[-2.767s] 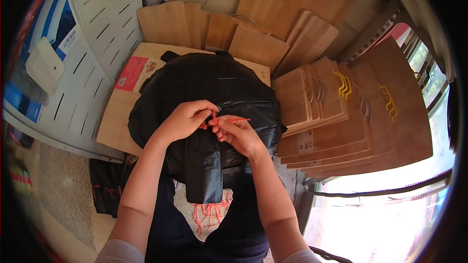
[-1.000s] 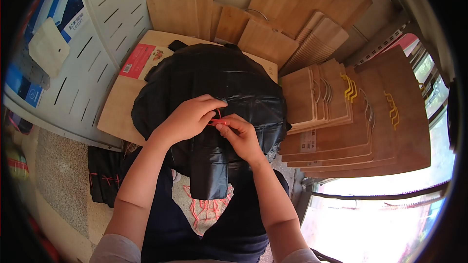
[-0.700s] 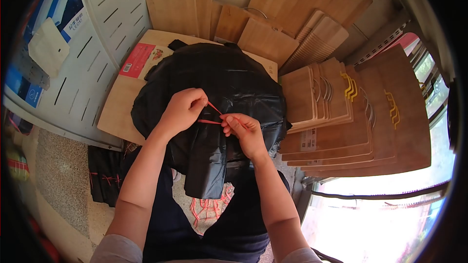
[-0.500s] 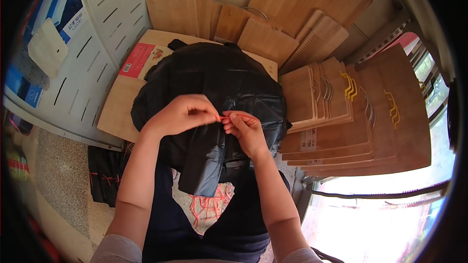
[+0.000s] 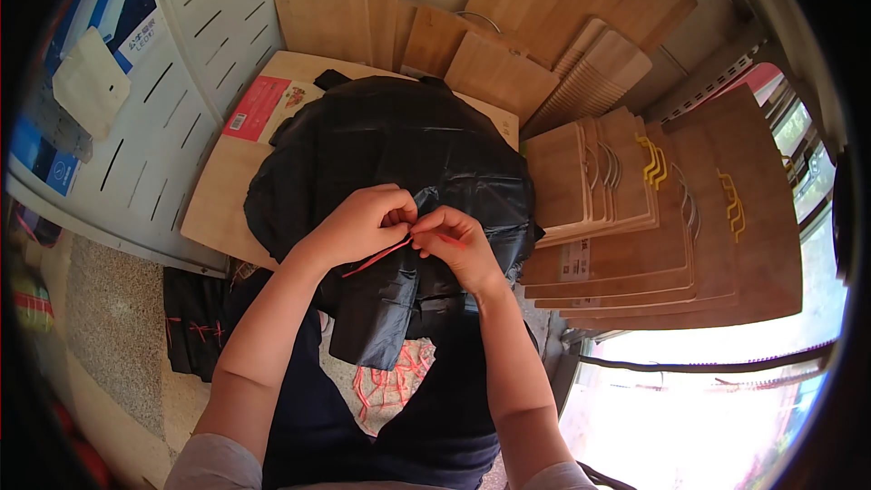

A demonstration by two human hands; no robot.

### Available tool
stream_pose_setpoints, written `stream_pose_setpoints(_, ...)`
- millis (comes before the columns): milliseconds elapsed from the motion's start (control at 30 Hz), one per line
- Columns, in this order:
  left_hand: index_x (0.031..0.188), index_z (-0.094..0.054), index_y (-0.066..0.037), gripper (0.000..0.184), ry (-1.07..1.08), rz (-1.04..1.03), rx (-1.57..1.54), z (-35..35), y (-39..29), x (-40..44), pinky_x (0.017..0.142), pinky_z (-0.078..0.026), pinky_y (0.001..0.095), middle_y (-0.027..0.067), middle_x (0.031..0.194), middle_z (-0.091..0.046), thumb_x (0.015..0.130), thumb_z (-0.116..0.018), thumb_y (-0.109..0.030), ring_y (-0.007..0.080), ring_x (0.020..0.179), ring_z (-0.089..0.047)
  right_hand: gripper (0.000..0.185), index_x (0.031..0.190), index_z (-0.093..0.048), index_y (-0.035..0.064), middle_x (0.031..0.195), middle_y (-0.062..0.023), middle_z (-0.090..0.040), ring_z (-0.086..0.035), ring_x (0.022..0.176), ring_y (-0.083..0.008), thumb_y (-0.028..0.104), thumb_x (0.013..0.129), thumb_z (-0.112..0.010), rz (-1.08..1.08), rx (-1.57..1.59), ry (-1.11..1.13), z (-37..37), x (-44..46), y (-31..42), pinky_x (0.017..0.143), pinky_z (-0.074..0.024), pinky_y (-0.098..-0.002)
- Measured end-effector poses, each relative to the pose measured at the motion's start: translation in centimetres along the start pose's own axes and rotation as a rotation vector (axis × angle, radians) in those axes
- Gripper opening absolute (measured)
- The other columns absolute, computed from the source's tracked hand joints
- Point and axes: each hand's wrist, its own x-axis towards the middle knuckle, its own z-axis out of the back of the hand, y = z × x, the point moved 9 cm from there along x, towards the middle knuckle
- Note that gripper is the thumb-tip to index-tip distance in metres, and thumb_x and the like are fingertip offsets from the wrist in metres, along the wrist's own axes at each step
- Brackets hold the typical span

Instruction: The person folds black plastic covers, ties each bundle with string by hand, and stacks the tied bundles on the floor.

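Observation:
Over the black plastic bags [image 5: 390,141], my left hand [image 5: 363,222] and my right hand [image 5: 461,254] meet fingertip to fingertip. Both pinch a thin red-orange string [image 5: 374,261]. One end of it slants down to the left below my left hand, and another bit shows against my right palm. The exact crossing of the string is hidden by my fingers. The bags lie spread and wrinkled on a light wooden board [image 5: 218,204]; a narrow folded strip of black plastic [image 5: 372,318] hangs off the near side, under my hands.
Several wooden cutting boards [image 5: 599,254] with wire handles stand stacked at the right, and more boards [image 5: 499,73] lean at the back. A slotted white metal panel [image 5: 172,82] rises at the left. Red strings [image 5: 390,386] lie on the floor between my legs, and a black bundle [image 5: 195,327] sits left.
My left hand has moved slightly right, its fingers curling closer to my right hand. The string's loose end now points down-left, where before it stretched between the hands to the right.

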Motion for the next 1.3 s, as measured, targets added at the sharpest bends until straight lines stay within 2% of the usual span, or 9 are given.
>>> stream_pose_setpoints(133,0.084,-0.059,-0.001,0.010,0.005,-0.043,0.069,-0.3,0.3,0.2,0.062,-0.047,0.0273,0.0064,0.080,-0.056,0.076,-0.065,0.002,0.0141,0.067,-0.058,0.010,0.092,-0.061,0.0021,0.086,-0.0026,-0.064,-0.061,0.079,-0.0103,-0.001,0.083,-0.064,0.086,-0.100,-0.102,-0.4,-0.4,0.5,0.072,-0.0492,-0.0245)
stream_pose_setpoints(200,0.085,-0.059,-0.001,0.011,0.004,-0.037,0.050,-0.4,0.4,0.2,0.061,-0.046,0.0273,0.0066,0.079,-0.056,0.076,-0.065,0.001,0.0144,0.067,-0.058,0.015,0.092,-0.058,0.0022,0.083,-0.0028,-0.062,-0.061,0.077,-0.0102,-0.002,0.080,-0.064,0.279,-0.470,-0.210,-0.4,-1.0,2.5,0.066,-0.0483,-0.0241)
stream_pose_setpoints(233,0.085,-0.059,-0.001,0.011,0.002,-0.031,0.031,-0.4,0.5,0.3,0.061,-0.046,0.0273,0.0068,0.079,-0.056,0.076,-0.065,0.001,0.0146,0.067,-0.058,0.015,0.092,-0.058,0.0022,0.083,-0.0028,-0.062,-0.061,0.077,-0.0102,-0.002,0.080,-0.064,0.279,-0.469,-0.210,-0.8,-1.1,2.5,0.066,-0.0483,-0.0241)
stream_pose_setpoints(433,0.086,-0.059,-0.001,0.009,-0.006,-0.012,0.064,-0.7,0.4,0.4,0.061,-0.047,0.0265,0.0059,0.080,-0.058,0.078,-0.063,0.001,0.0134,0.067,-0.058,0.012,0.089,-0.057,0.0045,0.075,-0.0090,-0.057,-0.059,0.067,-0.0250,0.001,0.080,-0.063,0.634,-1.081,-0.556,-1.8,-2.6,4.8,0.056,-0.0484,-0.0345)
stream_pose_setpoints(667,0.089,-0.061,-0.001,0.008,-0.093,0.009,-0.041,0.2,0.4,0.7,0.066,-0.048,0.0271,0.0076,0.080,-0.061,0.082,-0.065,-0.002,0.0147,0.069,-0.059,0.013,0.080,-0.056,0.0050,0.073,-0.0089,-0.058,-0.060,0.066,-0.0271,0.004,0.079,-0.068,0.729,-1.198,-0.603,-2.3,-2.8,5.3,0.055,-0.0480,-0.0366)
stream_pose_setpoints(1033,0.090,-0.063,0.001,0.006,-0.002,0.095,-0.266,0.0,2.9,0.6,0.070,-0.050,0.0239,0.0064,0.078,-0.066,0.085,-0.060,0.001,0.0110,0.075,-0.064,0.018,0.075,-0.054,0.0050,0.069,-0.0086,-0.056,-0.059,0.063,-0.0272,0.005,0.076,-0.072,0.749,-1.253,-0.556,-3.0,-2.8,5.3,0.052,-0.0468,-0.0365)
stream_pose_setpoints(1133,0.090,-0.063,0.002,0.006,0.031,0.145,-0.197,-0.1,2.7,0.6,0.071,-0.050,0.0233,0.0073,0.088,-0.067,0.086,-0.059,0.003,0.0097,0.081,-0.063,0.018,0.074,-0.054,0.0050,0.069,-0.0085,-0.056,-0.058,0.063,-0.0272,0.004,0.076,-0.072,0.762,-1.251,-0.550,-3.1,-2.8,5.3,0.052,-0.0467,-0.0365)
stream_pose_setpoints(1267,0.090,-0.063,0.000,0.006,0.029,0.128,-0.124,0.0,1.7,0.5,0.067,-0.049,0.0238,0.0066,0.086,-0.066,0.085,-0.060,0.002,0.0095,0.078,-0.062,0.019,0.073,-0.054,0.0049,0.068,-0.0083,-0.056,-0.058,0.062,-0.0271,0.003,0.076,-0.072,0.752,-1.252,-0.545,-3.0,-2.8,5.5,0.052,-0.0467,-0.0363)
stream_pose_setpoints(1300,0.086,-0.062,0.000,0.005,-0.005,0.065,-0.051,0.4,0.7,0.5,0.066,-0.048,0.0269,0.0071,0.081,-0.064,0.082,-0.060,0.001,0.0144,0.075,-0.062,0.019,0.073,-0.053,0.0048,0.069,-0.0087,-0.056,-0.058,0.062,-0.0272,0.003,0.076,-0.072,0.769,-1.243,-0.512,-3.1,-2.8,5.7,0.052,-0.0463,-0.0364)
